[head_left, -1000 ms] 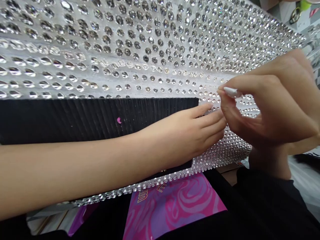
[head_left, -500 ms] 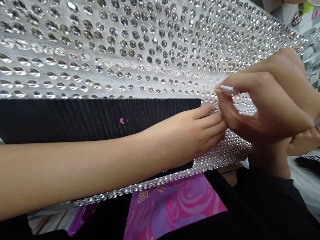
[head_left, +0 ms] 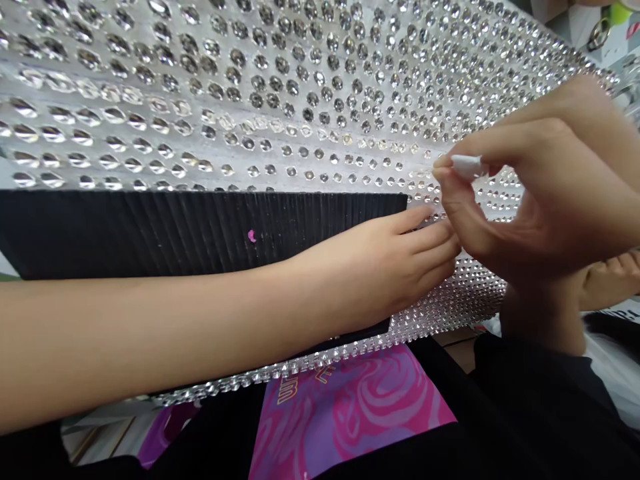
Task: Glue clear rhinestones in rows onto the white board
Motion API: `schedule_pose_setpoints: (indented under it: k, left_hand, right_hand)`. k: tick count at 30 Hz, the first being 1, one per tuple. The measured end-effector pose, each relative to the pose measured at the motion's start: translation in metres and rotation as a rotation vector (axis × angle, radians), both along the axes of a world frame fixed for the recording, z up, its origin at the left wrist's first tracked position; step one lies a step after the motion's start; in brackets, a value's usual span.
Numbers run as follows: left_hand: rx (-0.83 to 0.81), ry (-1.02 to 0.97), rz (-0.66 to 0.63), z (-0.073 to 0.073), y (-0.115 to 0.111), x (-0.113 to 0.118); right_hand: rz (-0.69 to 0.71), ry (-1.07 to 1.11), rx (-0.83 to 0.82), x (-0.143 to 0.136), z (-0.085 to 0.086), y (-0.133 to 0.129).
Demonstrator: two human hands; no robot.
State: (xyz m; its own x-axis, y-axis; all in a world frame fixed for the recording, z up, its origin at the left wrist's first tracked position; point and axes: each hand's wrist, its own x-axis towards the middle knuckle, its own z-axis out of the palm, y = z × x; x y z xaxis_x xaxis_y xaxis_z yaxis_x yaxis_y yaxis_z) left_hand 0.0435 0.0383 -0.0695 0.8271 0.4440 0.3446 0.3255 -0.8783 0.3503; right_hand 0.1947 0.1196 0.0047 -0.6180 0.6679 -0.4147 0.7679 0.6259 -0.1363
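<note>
My left hand [head_left: 400,263] lies across a black ridged board [head_left: 210,230], palm down, its fingers stretched out past the board's right end. The tips reach a surface covered in rows of clear rhinestones [head_left: 320,100]. Just right of them, my right hand [head_left: 465,190] is closed in a pinch, with a small white pointed piece [head_left: 467,167] between thumb and forefinger. Its fingertips are close over the rhinestone rows, and its thumb side is beside the left fingertips. Whether a stone is at the pinched tips cannot be made out.
A pink speck [head_left: 252,236] is on the black board. Below the rhinestone edge is a pink and purple printed cloth [head_left: 370,407]. A purple object [head_left: 163,433] shows at the lower left. Another person's hand [head_left: 613,280] appears at the right edge.
The black board and rhinestone surface have shifted slightly in view. My right hand has risen a little and tilted, still pinching the white piece. My left hand keeps its pose on the board.
</note>
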Motion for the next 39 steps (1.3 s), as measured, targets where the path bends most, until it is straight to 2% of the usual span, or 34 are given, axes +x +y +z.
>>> schedule_pose_setpoints:
  k: [2,4,7,13,17,21,26,28,33,36,39]
  left_hand:
    - [0.011,-0.005,-0.005,0.000,0.000,0.000]
    - [0.025,-0.011,-0.006,0.000,0.000,-0.001]
    - [0.026,-0.014,-0.006,0.000,0.000,-0.001]
    - [0.022,-0.022,-0.002,0.000,0.000,0.000]
    - [0.015,-0.018,-0.007,0.000,0.000,0.000]
    - [0.014,-0.026,-0.005,0.000,0.000,0.000]
    - [0.017,-0.022,0.000,0.000,0.000,0.000]
    - [0.024,-0.016,0.004,0.000,-0.001,0.000]
    - [0.021,-0.013,0.010,-0.002,-0.002,0.001]
    - [0.026,0.012,0.012,-0.002,-0.001,0.002]
    - [0.026,0.016,0.009,-0.003,-0.001,0.002]
  right_hand:
    - [-0.075,0.001,0.061,-0.009,-0.003,-0.005]
    - [-0.166,0.014,0.213,-0.018,-0.006,-0.014]
    - [-0.169,0.036,0.273,-0.024,-0.010,-0.022]
    - [-0.145,0.025,0.216,-0.022,-0.010,-0.020]
    - [-0.184,0.043,0.272,-0.020,-0.010,-0.019]
    - [-0.103,0.031,0.185,-0.016,-0.011,-0.015]
    - [-0.198,0.093,0.290,-0.015,-0.012,-0.020]
    - [-0.151,0.135,0.333,-0.010,-0.013,-0.023]
    - [0.078,0.399,0.549,0.012,-0.021,-0.022]
    - [0.108,0.442,0.536,0.018,-0.024,-0.022]
    - [0.070,0.445,0.507,0.015,-0.023,-0.025]
